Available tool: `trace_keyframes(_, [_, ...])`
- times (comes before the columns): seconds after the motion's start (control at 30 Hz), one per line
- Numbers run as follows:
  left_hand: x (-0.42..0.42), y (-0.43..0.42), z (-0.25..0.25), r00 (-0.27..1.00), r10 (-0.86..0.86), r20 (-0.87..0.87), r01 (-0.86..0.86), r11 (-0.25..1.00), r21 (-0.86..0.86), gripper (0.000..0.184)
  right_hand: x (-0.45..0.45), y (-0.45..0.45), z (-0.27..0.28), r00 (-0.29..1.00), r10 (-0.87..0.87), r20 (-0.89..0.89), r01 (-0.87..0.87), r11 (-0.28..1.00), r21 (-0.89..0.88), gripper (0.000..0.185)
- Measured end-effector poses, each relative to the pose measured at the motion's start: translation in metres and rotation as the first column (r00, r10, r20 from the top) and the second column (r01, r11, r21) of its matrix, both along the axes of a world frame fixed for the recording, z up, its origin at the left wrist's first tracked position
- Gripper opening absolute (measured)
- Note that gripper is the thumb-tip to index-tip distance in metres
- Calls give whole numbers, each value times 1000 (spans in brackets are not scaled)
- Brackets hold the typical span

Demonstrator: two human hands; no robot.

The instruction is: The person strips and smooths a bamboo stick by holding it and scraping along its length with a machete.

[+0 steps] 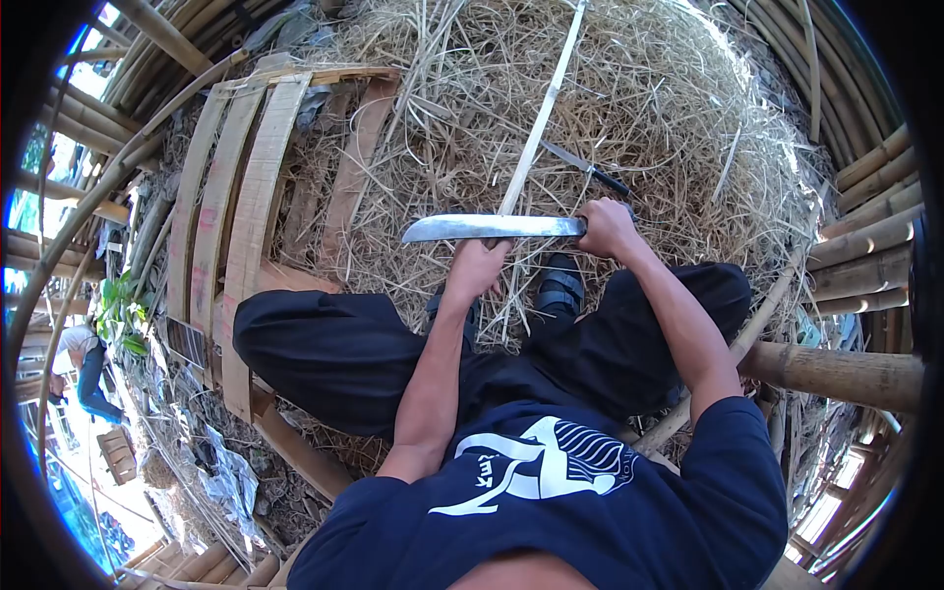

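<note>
In the head view my right hand [607, 228] is wrapped round the handle of a machete [492, 228]. Its broad blade lies crosswise, tip pointing left, over the near end of a long pale bamboo strip [539, 123]. My left hand [476, 267] is closed round that near end, just below the blade, which hides part of the grip. From there the strip runs away from me across the straw. A smaller knife with a black handle [608, 181] lies on the straw, beyond my right hand and to the right of the strip.
Dry straw and shavings [678, 128] cover the ground. A slatted wooden pallet [258, 187] lies at the left. Bamboo poles [836, 374] and walls surround the spot. My sandalled feet [559, 287] are close below the blade. Another person [84, 359] is at the far left.
</note>
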State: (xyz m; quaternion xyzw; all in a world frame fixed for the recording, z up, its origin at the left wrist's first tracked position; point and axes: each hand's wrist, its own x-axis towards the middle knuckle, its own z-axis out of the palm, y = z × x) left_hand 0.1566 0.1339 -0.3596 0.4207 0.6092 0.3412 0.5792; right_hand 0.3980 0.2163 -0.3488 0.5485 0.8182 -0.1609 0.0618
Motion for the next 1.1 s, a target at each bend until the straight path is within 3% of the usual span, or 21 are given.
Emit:
trace_keyframes(0.53, [-4,-18,24,997,-24,72,27,999,-36,25,14,17,-2,1000,-7,20,5,997,80,21])
trace_keyframes(0.6, [-20,-33,32,999,-5,53,9,997,-82,25,22,18,-2,993,-111,47,109,993,47,24])
trace_keyframes(0.63, [-25,-37,37,999,25,37,-21,993,-113,26,42,29,-10,889,-452,-75,456,888,60,27])
trace_keyframes(0.7, [-42,-64,53,995,47,88,-34,988,-150,27,85,52,17,670,-690,-275,716,698,-4,28])
trace_keyframes(0.77, [-54,-72,55,986,96,134,-68,977,-200,29,119,68,5,543,-799,-257,832,553,41,34])
trace_keyframes(0.83, [-42,-58,39,997,48,63,-39,991,-129,32,107,62,2,601,-728,-330,778,627,35,36])
trace_keyframes(0.97, [-27,-39,30,995,26,95,-19,997,-76,37,46,20,15,760,-497,-418,581,808,96,35])
trace_keyframes(1.03, [-21,-37,25,996,58,67,-55,998,-41,32,8,-3,37,844,-423,-330,438,898,-31,27])
trace_keyframes(1.1, [-20,-35,25,991,53,-123,-49,998,35,33,-13,-12,39,963,-205,-177,204,979,-28,25])
